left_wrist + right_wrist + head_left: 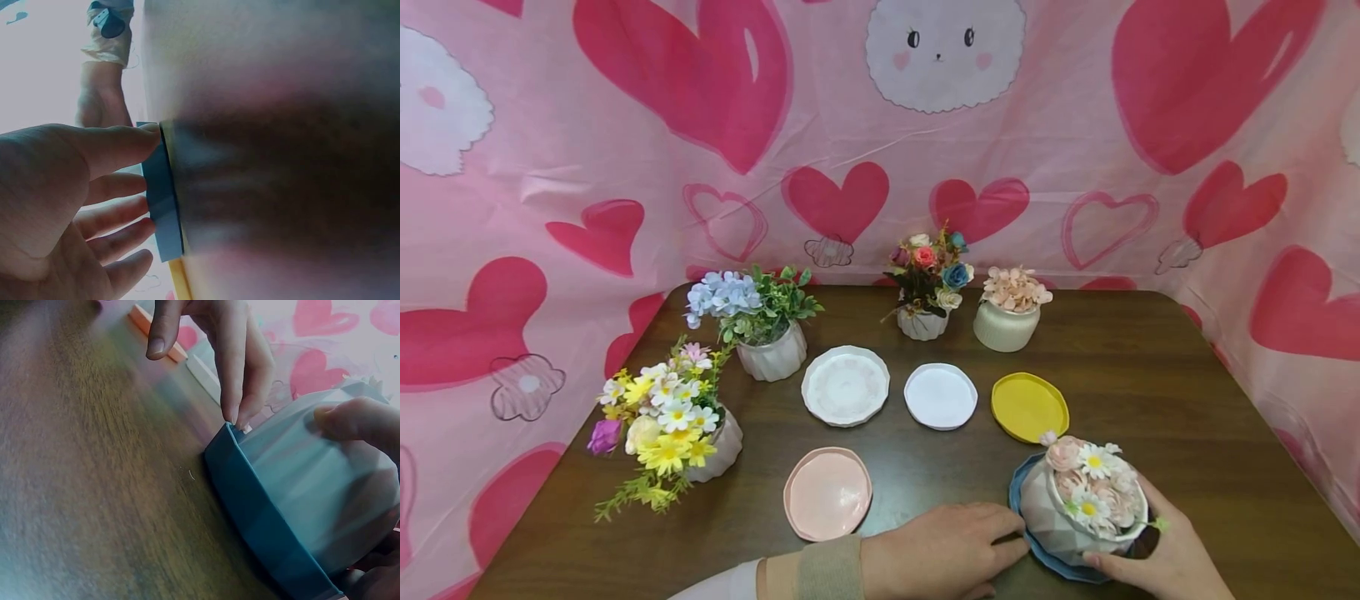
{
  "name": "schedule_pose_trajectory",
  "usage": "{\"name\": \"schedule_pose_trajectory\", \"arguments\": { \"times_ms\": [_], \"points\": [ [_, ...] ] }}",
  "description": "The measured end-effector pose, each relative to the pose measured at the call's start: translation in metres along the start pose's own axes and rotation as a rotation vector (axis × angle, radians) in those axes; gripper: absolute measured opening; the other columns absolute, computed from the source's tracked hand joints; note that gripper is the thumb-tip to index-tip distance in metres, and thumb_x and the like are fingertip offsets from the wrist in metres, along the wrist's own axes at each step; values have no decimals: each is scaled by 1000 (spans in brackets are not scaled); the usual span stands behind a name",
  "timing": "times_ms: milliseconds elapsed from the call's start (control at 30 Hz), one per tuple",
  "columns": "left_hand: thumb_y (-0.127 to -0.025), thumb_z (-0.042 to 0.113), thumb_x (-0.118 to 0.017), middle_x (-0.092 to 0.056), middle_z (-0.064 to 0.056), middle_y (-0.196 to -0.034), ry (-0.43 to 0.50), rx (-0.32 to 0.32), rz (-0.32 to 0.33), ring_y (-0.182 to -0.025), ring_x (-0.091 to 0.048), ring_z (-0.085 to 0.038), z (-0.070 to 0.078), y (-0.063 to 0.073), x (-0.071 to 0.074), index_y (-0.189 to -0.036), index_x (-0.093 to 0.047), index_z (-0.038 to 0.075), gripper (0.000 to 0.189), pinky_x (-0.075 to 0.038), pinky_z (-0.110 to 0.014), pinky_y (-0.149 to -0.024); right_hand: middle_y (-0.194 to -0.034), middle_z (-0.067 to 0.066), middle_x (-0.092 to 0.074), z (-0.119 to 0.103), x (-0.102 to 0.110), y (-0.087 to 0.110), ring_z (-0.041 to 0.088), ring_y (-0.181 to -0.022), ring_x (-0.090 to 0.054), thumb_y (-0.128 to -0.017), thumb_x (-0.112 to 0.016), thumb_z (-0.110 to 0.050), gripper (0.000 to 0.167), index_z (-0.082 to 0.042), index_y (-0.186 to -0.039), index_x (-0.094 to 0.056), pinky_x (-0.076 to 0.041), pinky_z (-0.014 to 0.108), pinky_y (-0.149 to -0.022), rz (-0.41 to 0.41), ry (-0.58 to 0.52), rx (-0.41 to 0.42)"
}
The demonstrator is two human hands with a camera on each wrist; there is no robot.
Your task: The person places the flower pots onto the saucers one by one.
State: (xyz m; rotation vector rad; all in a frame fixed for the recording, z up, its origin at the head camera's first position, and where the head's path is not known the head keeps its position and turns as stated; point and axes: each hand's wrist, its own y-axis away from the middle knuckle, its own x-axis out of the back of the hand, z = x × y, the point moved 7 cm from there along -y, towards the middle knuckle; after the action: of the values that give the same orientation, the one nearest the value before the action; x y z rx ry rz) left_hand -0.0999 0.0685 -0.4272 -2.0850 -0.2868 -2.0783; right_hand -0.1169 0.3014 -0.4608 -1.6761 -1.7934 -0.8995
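Note:
At the front right, a white faceted flower pot (1051, 518) with pale pink blooms and daisies stands in a blue saucer (1063, 568). My right hand (1176, 554) holds the pot from its right side, the thumb on the near wall and the fingers around the far side. My left hand (947, 546) reaches in from the left, and its fingertips touch the saucer's rim. Seen from the right wrist, those left fingers (231, 375) point straight down at the rim, just beside the pot wall. The left wrist view shows the saucer's side edge (164, 206) against the fingertips.
Behind the pot lies a yellow saucer (1030, 407), with a small white saucer (941, 397), a larger white one (846, 386) and a pink one (828, 494) to the left. Several other potted flowers, including a cream pot (1007, 329), line the back and left of the brown table (1120, 358).

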Motion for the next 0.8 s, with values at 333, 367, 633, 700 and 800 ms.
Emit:
{"name": "schedule_pose_trajectory", "arguments": {
  "times_ms": [333,367,633,700,800],
  "points": [
    [-93,44,-65,-50,9,-136,5,1,-5,-124,-46,-2,0,0,0,-140,-53,23,54,-41,-13,-104,-145,29,-45,2,-4,-2,-23,-103,-31,-74,-87,-35,109,1,-154,-21,-49,59,-93,-40,4,-49],
    [-93,44,-65,-50,9,-136,3,1,-3,-125,-46,-3,0,0,0,-140,-53,23,54,-41,-13,-104,-146,29,-44,2,-5,-2,-19,-105,-33,-74,-86,-35,109,1,-154,-20,-46,65,-94,-49,-4,-57],
    [-93,44,-65,-49,9,-136,14,2,-8,-125,-46,-2,0,0,-1,-141,-53,23,54,-41,-13,-104,-147,29,-42,0,-7,-3,-11,-111,-41,-75,-85,-35,109,2,-154,-20,-44,68,-95,-66,-14,-63],
    [-92,44,-66,-50,9,-135,7,2,-2,-124,-47,-2,0,0,0,-140,-54,23,53,-41,-13,-104,-147,29,-42,0,-7,-3,-8,-111,-43,-75,-85,-35,109,2,-154,-20,-44,68,-95,-73,-17,-70],
    [-92,44,-67,-50,10,-133,-11,1,14,-122,-47,-2,1,0,1,-138,-55,23,52,-42,-13,-104,-146,28,-44,-1,-7,-3,-19,-104,-35,-74,-86,-35,108,2,-153,-22,-47,63,-95,-62,-4,-58]
  ]
}}
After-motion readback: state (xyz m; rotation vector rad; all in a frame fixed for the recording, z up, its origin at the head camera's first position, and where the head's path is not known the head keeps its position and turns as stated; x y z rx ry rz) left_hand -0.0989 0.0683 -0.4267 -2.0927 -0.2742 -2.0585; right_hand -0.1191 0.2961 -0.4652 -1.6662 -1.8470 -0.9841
